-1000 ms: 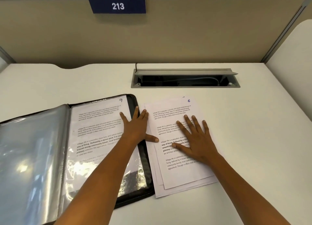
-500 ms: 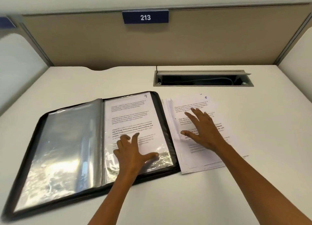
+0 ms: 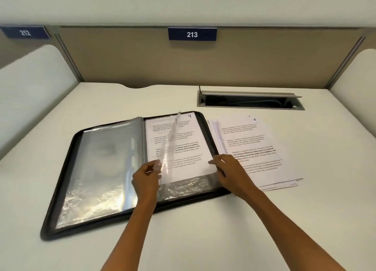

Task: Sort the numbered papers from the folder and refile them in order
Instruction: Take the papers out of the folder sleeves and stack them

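A black display folder (image 3: 61, 179) lies open on the desk, clear sleeves on both sides. Its right-hand sleeve holds a printed sheet numbered 9 (image 3: 183, 148). My left hand (image 3: 146, 179) pinches the front layer of that clear sleeve (image 3: 171, 140) and lifts it up off the sheet. My right hand (image 3: 230, 173) rests on the folder's right edge, fingers curled at the edge of sheet 9. To the right of the folder lies a loose stack of printed papers (image 3: 264, 148), topmost numbered 6.
A recessed cable tray (image 3: 250, 99) with its lid raised sits behind the papers. A beige partition with a plate reading 213 (image 3: 192, 34) closes the back. White side dividers (image 3: 30, 77) stand left and right.
My left hand went from pressing flat on the sleeve to pinching and lifting its front layer. My right hand left the paper stack and moved left to the folder's right edge.
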